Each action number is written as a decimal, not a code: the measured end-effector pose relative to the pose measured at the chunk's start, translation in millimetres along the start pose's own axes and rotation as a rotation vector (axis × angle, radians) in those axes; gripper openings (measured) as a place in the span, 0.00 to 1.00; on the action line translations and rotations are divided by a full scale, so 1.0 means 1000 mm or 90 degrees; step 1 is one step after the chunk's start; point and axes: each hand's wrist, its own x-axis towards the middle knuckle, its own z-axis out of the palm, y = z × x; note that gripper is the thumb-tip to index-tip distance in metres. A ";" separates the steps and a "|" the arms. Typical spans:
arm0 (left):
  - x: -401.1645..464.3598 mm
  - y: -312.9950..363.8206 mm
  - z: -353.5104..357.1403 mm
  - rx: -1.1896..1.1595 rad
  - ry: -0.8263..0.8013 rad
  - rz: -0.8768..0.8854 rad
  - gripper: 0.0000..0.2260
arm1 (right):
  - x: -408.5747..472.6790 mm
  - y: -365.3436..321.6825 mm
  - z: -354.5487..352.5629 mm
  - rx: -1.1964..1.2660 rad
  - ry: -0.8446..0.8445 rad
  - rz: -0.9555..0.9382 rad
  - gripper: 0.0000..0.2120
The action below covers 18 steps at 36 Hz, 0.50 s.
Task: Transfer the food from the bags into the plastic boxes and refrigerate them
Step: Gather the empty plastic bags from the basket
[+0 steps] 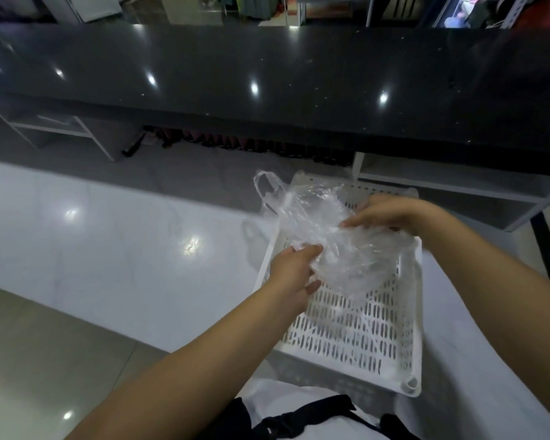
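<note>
Clear plastic bag (331, 246) pinched between both hands

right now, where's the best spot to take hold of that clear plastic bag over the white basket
Probably by the loop handle sticking up at the bag's far left corner, coming from the left. It stands free of the crumpled clear plastic bag, which both the left hand and right hand are already pinching above the white slotted basket. The body is slippery and shapeless.

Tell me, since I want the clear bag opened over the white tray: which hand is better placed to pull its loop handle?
Left, probably. The left hand grips the clear bag on the side nearer the loop handle; the right hand holds the far side, above the white tray.
</note>
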 end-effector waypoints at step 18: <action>-0.046 0.030 -0.118 -0.028 -0.263 0.084 0.15 | -0.069 -0.009 0.089 0.599 -0.225 -0.076 0.25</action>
